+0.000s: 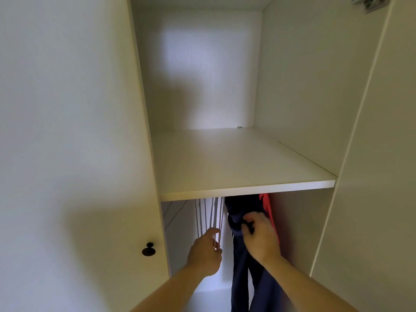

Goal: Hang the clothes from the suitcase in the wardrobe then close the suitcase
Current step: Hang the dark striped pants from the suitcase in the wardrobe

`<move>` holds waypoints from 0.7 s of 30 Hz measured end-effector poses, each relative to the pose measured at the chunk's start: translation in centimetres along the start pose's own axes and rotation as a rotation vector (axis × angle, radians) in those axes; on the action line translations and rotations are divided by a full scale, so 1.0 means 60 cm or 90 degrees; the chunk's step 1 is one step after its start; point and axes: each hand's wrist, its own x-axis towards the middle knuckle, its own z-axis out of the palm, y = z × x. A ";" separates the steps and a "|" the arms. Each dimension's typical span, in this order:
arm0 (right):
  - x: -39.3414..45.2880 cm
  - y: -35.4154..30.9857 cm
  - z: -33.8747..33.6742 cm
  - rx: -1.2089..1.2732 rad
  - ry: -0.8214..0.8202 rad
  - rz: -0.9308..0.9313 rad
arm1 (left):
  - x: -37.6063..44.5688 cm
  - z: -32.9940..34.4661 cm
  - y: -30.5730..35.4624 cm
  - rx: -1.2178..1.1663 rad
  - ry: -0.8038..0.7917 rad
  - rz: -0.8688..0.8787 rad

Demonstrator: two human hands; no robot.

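Note:
I look into an open white wardrobe. Under its shelf three garments hang side by side: a white striped one on the left, a dark navy one in the middle, a red one on the right. My left hand touches the striped garment with its fingers stretched out. My right hand grips a fold of the navy garment near its top. The rail and the hangers are hidden behind the shelf. The suitcase is out of view.
The left wardrobe door stands open with a dark round knob. The right door is open too, with a metal hinge at the top. The upper shelf compartment holds nothing.

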 end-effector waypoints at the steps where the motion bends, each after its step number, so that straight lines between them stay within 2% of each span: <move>1: -0.004 -0.021 0.010 0.086 -0.102 0.049 | 0.000 0.001 0.001 -0.024 -0.001 0.005; 3: -0.003 -0.054 0.032 0.206 -0.272 0.187 | -0.003 0.000 0.008 -0.037 0.020 0.027; 5: 0.000 -0.071 0.052 0.278 -0.313 0.249 | -0.008 -0.004 0.013 -0.038 0.041 0.046; 10: 0.000 -0.077 0.054 0.352 -0.251 0.333 | -0.014 -0.017 0.004 -0.062 0.056 0.012; 17: -0.019 -0.070 0.019 0.318 -0.180 0.302 | -0.025 -0.045 -0.022 0.071 0.093 -0.029; 21: -0.024 -0.077 -0.008 0.341 -0.148 0.298 | -0.033 -0.052 -0.026 0.073 0.115 -0.055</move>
